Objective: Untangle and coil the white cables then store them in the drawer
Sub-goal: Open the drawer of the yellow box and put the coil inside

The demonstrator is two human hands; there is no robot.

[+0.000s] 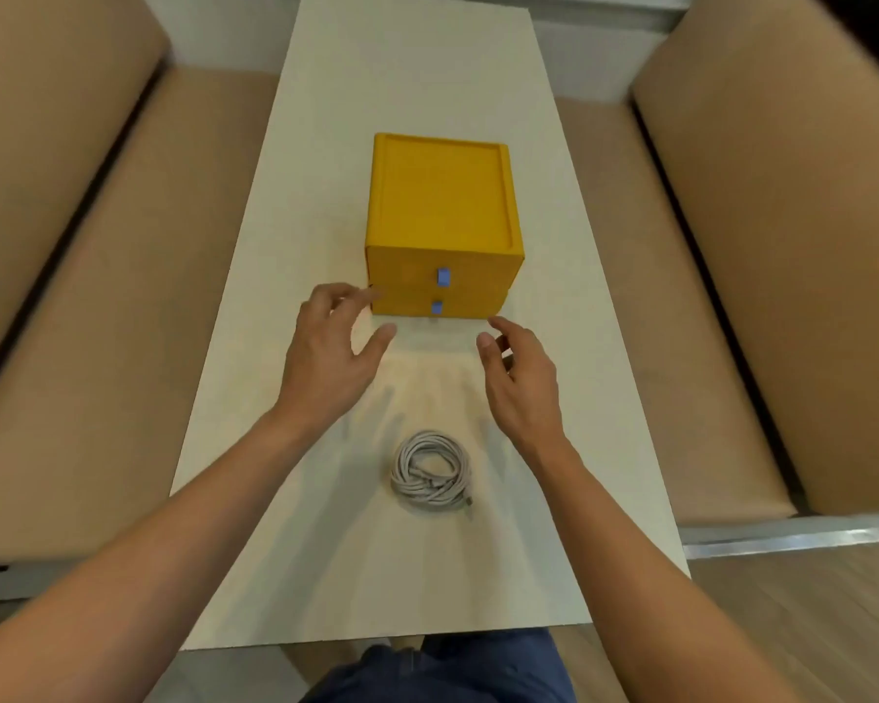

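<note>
A coil of white cables [431,471] lies on the white table [326,575] near me, between my forearms. Beyond it stands a yellow drawer box [440,195] with two drawers, both pushed in, each with a small blue handle: the upper handle [443,277] and the lower handle [436,308]. My left hand [328,355] hovers with fingers spread; its fingertips are at the box's lower left front corner. My right hand [521,380] is open just in front of the box's lower right corner. Neither hand holds anything.
Tan cushioned benches [97,296] run along both sides of the narrow table. A metal rail [792,540] edges the right bench. My knees in blue trousers [442,672] are under the table's near edge.
</note>
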